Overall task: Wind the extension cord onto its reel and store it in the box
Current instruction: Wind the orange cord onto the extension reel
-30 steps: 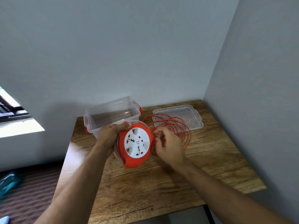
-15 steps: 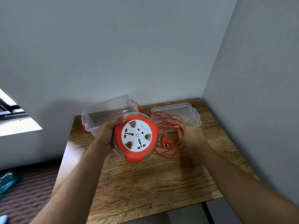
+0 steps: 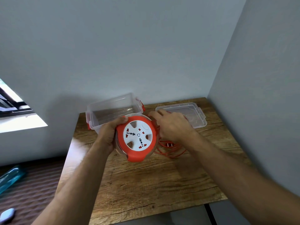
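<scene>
My left hand (image 3: 109,134) grips the left rim of the orange reel (image 3: 137,138), which has a white socket face and is held above the wooden table (image 3: 146,179). My right hand (image 3: 172,125) is just right of the reel's top edge, fingers curled around the orange cord; the grip itself is hidden behind the hand. Loose loops of orange cord (image 3: 173,151) with the plug (image 3: 169,144) lie on the table under my right wrist. The clear box (image 3: 113,109) with orange latches stands open behind the reel.
The box's clear lid (image 3: 193,114) lies flat at the back right of the table. Grey walls close in behind and to the right. A window is at left, and a blue bottle (image 3: 9,177) lies on the floor.
My right hand moved from the loose loops on the right back up to the reel's top right edge, drawing cord with it. The reel has turned a little in my left hand.
</scene>
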